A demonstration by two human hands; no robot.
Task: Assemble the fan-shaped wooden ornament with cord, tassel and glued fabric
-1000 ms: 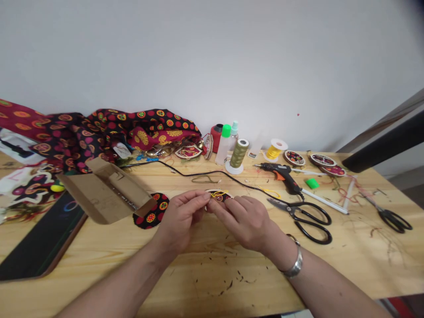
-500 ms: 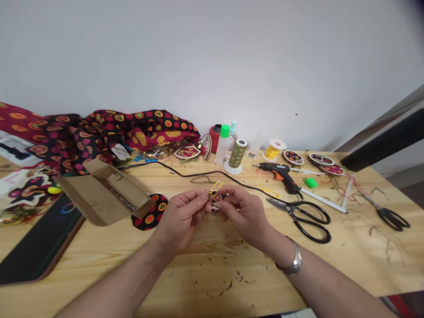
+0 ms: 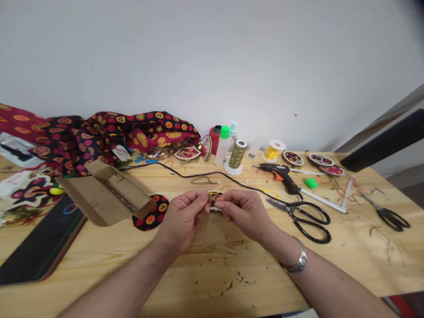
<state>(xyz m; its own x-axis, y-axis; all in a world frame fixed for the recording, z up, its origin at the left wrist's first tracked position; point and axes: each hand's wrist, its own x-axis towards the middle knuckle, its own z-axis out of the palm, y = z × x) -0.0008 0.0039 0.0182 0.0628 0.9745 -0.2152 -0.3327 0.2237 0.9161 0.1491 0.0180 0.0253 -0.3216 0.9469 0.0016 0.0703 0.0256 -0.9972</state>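
Between my two hands is a small fabric-patterned ornament (image 3: 217, 197) with a white edge, largely covered by fingers. My left hand (image 3: 187, 211) is closed, its thumb and forefinger pinching the ornament's left end, where a thin yellow cord (image 3: 217, 189) sticks out. From the other side, my right hand (image 3: 243, 211) is also closed, thumb and fingertips pinching the ornament's right end. Left of my left hand lies a round black piece of patterned fabric (image 3: 154, 216), partly under an open cardboard box (image 3: 109, 198). To the right of my right hand are large black-handled scissors (image 3: 301, 216).
A glue gun (image 3: 278, 174) and its black cable lie beyond my hands. Behind stand an olive thread spool (image 3: 237, 157), a green-capped bottle (image 3: 222, 145) and a yellow cord spool (image 3: 273, 151). A phone (image 3: 39, 243) lies left; smaller scissors (image 3: 392, 216) lie right.
The yellow cord ends have dipped lower and lean more to the right. My right wrist has shifted slightly to the right; both hands keep their pinch on the ornament.
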